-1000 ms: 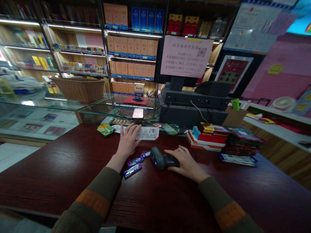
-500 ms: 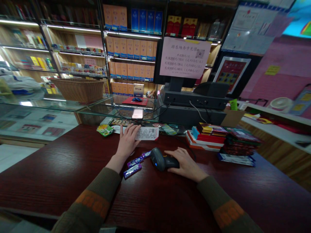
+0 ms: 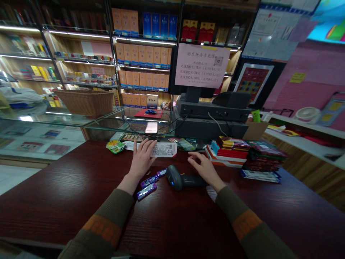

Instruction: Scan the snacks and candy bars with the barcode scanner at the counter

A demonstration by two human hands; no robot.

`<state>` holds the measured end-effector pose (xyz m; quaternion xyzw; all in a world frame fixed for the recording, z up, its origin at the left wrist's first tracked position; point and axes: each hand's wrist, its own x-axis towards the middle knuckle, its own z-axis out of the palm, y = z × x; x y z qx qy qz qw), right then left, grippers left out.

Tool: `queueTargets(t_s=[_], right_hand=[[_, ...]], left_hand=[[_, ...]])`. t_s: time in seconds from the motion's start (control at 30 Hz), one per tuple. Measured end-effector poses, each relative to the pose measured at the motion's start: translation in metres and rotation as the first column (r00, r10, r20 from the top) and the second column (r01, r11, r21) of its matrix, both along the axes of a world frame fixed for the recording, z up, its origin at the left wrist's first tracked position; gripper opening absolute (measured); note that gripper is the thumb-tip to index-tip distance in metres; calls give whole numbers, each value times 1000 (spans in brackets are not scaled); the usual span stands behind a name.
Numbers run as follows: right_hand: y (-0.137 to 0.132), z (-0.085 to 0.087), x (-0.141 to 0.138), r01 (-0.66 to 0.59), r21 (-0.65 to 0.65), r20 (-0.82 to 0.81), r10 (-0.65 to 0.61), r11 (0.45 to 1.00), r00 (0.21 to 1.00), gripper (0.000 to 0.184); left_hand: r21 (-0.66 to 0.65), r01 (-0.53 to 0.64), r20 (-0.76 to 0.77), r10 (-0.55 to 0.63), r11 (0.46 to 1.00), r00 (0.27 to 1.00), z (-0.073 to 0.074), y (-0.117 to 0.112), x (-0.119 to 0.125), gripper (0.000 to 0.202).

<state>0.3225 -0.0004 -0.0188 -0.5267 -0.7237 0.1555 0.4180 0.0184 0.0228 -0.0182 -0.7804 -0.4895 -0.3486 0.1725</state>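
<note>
- The left hand [image 3: 141, 160] lies open, fingers spread, with its fingertips on the left end of a printed paper slip [image 3: 164, 149], not gripping it.
- The slip lies flat just to the right of the left hand's fingers.
- The right hand [image 3: 203, 167] is open, fingers curved and gripping nothing, just beyond the handle of a corded barcode scanner [image 3: 180, 181], which lies on its side.
- Purple packets [image 3: 147, 191] lie between the hands, near the left wrist.
- A green snack packet [image 3: 115, 146] lies left of the left hand.
- Stacked red-and-white boxes [image 3: 228, 151] sit right of the right hand.
- A glass display case [image 3: 151, 126] stands beyond both hands, on the far side of the dark wooden counter [image 3: 67, 187].
</note>
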Motion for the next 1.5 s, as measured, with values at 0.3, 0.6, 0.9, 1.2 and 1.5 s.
queueTargets(t_s=[0.3,0.6,0.9,1.2,1.5], right_hand=[[30,12,-28,-60,-53,-197,48,997,979,33],[39,18,-42,-24,3,-223,24,1000,975,19],[36,19,-39,66,1,-219,-64,998,974,20],[17,23,-25,251,250,4,-260,935,966,22],[5,21,-24,184,404,77,-234,896,969,22]], left_hand=[[27,43,-17,-43,999,999,1,-3,6,66],[45,77,-22,-76,996,997,2,-4,9,65],[-49,109,161,-100,993,982,-4,-3,13,85],[-436,471,741,9,767,672,-6,9,19,49],[-395,770,915,292,501,279,-4,9,21,47]])
